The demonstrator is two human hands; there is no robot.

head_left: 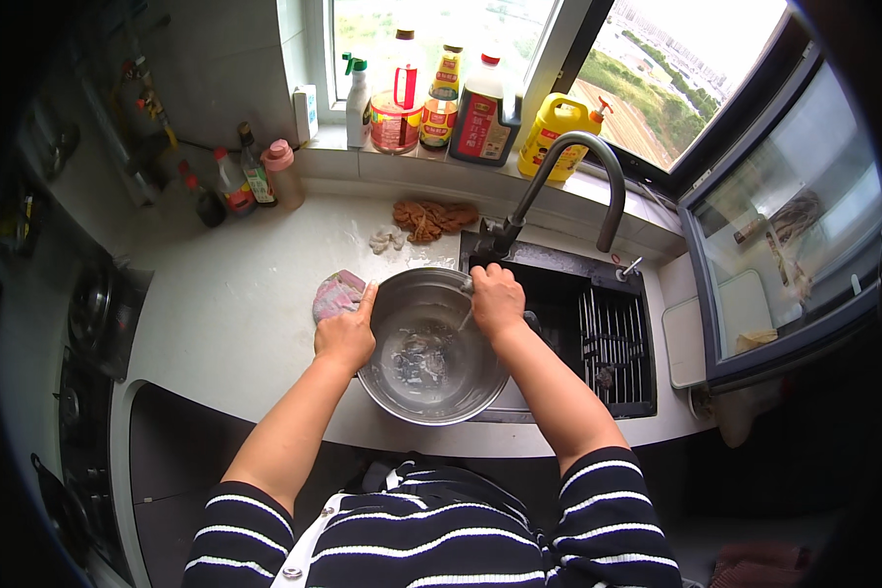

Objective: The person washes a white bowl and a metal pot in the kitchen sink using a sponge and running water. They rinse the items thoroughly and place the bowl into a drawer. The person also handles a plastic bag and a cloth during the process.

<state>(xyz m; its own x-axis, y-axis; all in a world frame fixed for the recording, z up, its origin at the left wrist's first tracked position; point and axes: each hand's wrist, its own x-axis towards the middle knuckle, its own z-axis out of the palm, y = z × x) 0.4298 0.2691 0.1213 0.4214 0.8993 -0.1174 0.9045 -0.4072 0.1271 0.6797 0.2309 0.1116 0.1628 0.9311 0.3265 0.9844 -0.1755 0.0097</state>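
A round stainless steel basin [382,365] with some clear water in its bottom sits at the counter's edge, partly over the sink. My left hand [347,333] holds its left rim, the index finger stretched along the edge. My right hand [498,298] is closed at the upper right rim, fingers curled. Beside it a small grey piece and a thin pale streak show inside the basin; I cannot tell whether these are a fitting and water. A pink and grey cloth [337,294] lies next to my left hand.
The black sink [559,271] with a rack [612,343] is to the right, under a tall dark faucet [612,196]. A brown cloth [429,220] and a small white clump [386,239] lie behind the basin. Bottles [486,110] line the sill. An open window pane [794,235] juts in.
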